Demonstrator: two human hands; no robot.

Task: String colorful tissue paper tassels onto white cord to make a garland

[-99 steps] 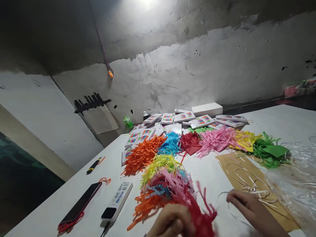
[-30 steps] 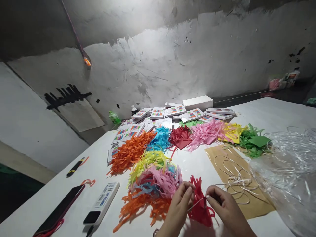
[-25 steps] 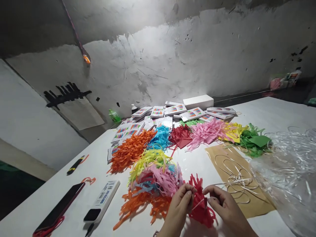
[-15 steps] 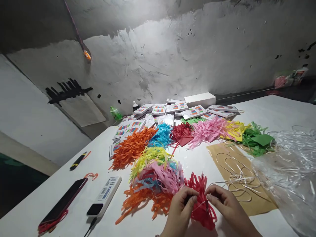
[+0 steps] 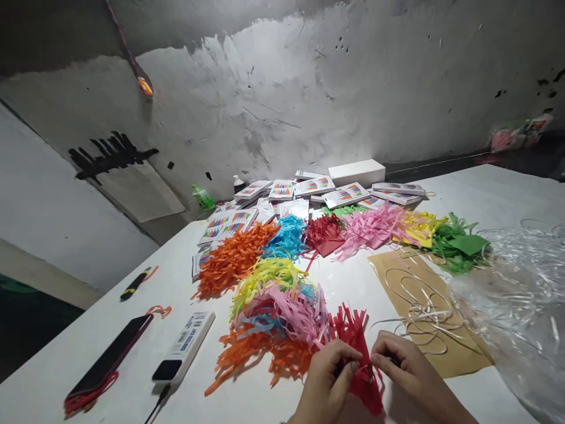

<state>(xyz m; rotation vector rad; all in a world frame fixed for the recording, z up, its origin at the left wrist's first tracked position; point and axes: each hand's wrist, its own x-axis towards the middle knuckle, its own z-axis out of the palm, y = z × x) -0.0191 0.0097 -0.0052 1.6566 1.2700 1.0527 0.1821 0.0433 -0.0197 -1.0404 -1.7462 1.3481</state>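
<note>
A red tissue-paper tassel [image 5: 349,327] lies at the table's near side, its fringe spreading above and below my fingers. My left hand [image 5: 329,377] is closed in a pinch at the middle of the tassel. On its right side, my right hand [image 5: 405,366] is also closed, thumb against forefinger. A thin silver cord [image 5: 426,321] runs from beside my right hand to a loose coil; what the right fingertips pinch is too small to make out. Left of the red tassel, a garland of fringed tassels [image 5: 282,306] in yellow, pink, blue and orange lies bunched.
Fringed paper bundles, including orange [image 5: 238,256] and pink [image 5: 375,229], line the table before printed packets [image 5: 346,194] and a white box [image 5: 356,172]. Brown paper [image 5: 392,277] and clear plastic [image 5: 521,312] lie right. A phone [image 5: 110,356], white device [image 5: 185,344] and cutter [image 5: 135,284] lie left.
My hands have moved slightly apart, with the right hand shifted a little rightward. The red tassel's lower part has tilted slightly. The whole view has shifted a little.
</note>
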